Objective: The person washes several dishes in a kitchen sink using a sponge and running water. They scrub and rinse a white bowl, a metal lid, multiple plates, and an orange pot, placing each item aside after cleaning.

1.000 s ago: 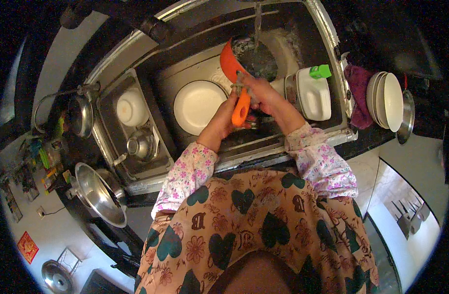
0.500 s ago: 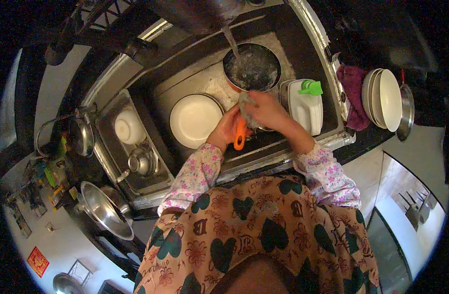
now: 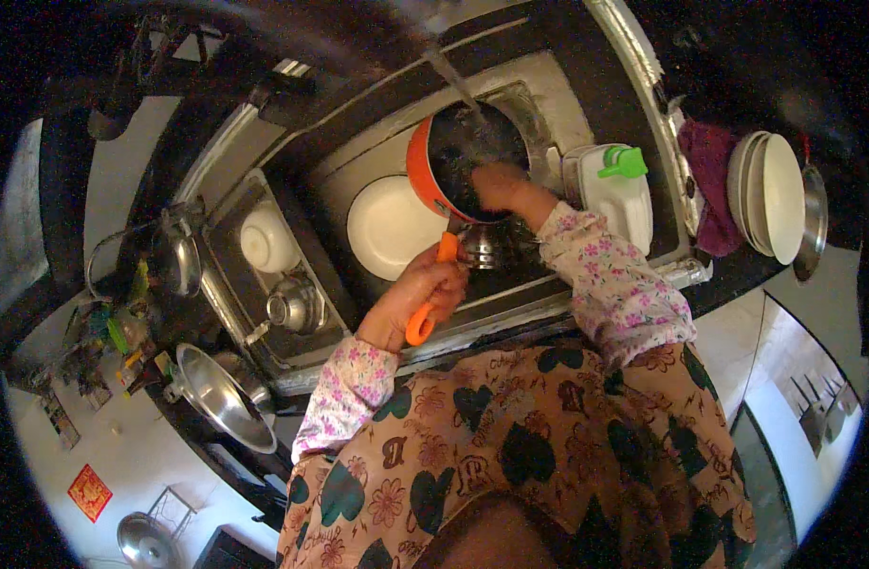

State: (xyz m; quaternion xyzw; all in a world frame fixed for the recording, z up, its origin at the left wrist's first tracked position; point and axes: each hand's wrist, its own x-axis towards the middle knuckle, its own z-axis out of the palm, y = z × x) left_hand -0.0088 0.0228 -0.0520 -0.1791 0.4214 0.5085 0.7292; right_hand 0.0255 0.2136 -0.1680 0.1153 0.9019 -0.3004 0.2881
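An orange pan with a dark inside sits tilted in the sink under a stream of tap water. My left hand grips its orange handle near the sink's front edge. My right hand reaches inside the pan, fingers pressed against its dark surface; whether it holds a scrubber cannot be made out. A white plate lies flat in the sink just left of the pan.
A white jug with a green cap stands right of the pan. A purple cloth and stacked white plates sit at right. A left basin holds a white bowl and a metal pot. A steel bowl rests lower left.
The pan has tipped so its orange side shows again, and my right hand has gone inside it. My left hand has slid down the handle toward me.
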